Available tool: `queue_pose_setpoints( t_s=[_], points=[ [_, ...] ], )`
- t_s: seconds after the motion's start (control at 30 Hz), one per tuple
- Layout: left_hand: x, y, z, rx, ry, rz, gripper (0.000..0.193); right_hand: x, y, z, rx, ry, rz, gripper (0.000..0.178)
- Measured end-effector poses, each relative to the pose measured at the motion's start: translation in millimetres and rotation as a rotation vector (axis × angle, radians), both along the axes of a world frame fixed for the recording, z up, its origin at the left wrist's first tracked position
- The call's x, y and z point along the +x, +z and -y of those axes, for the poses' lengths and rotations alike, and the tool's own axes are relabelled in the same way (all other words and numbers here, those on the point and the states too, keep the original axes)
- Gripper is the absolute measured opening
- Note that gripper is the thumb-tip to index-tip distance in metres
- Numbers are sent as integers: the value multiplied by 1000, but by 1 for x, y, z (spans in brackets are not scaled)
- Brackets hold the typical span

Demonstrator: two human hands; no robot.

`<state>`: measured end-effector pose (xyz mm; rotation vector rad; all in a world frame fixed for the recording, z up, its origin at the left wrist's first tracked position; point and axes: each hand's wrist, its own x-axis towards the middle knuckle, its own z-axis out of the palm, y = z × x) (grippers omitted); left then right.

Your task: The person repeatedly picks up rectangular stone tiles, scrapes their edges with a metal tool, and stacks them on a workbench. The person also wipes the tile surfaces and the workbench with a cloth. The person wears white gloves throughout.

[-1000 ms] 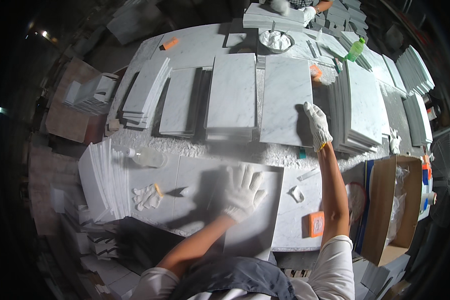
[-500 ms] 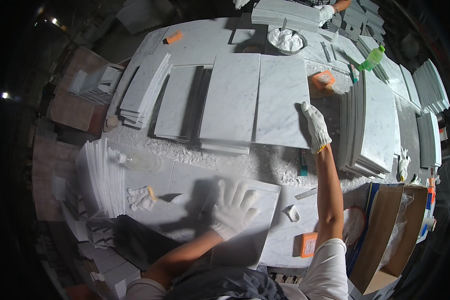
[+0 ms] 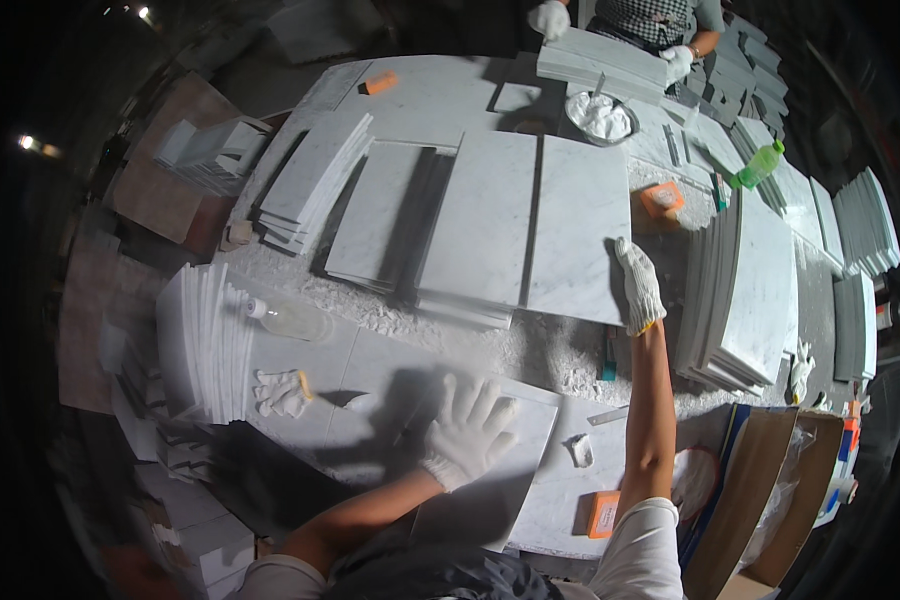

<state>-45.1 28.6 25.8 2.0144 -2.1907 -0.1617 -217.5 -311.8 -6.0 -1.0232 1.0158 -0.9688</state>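
My left hand, in a white knit glove, lies with fingers spread on a white marble tile on the near worktop. My right hand, gloved the same way, reaches forward and holds the right edge of another grey-veined marble tile. Its thumb side shows; the fingers under the tile are hidden. Close beside that tile on the left sits a similar tile on top of a stack, with a narrow dark gap between the two.
Upright tile stacks stand at right and near left. A clear bottle, a loose glove, an orange box and an open carton lie around. Across the table, a co-worker's gloved hands hold stacked slabs near a bowl.
The view has shifted, so the far scene sits lower and more of the co-worker shows. My left hand stays spread on the near tile; my right hand still holds the far tile's edge.
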Motion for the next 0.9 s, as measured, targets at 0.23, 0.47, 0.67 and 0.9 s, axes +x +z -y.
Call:
queue_pose_setpoints(
  t_s=[0.23, 0.47, 0.67, 0.9],
  points=[
    [1, -5, -2, 42, 9, 48, 60, -2, -8, 3, 19, -27, 89, 40],
    [2, -11, -4, 67, 13, 44, 60, -18, -2, -1, -79, -62, 11, 39],
    [2, -16, -5, 41, 17, 63, 60, -13, 1, -2, 10, -28, -102, 41],
    [0, -7, -1, -7, 18, -31, 56, -1, 15, -6, 55, -15, -87, 38]
  ],
)
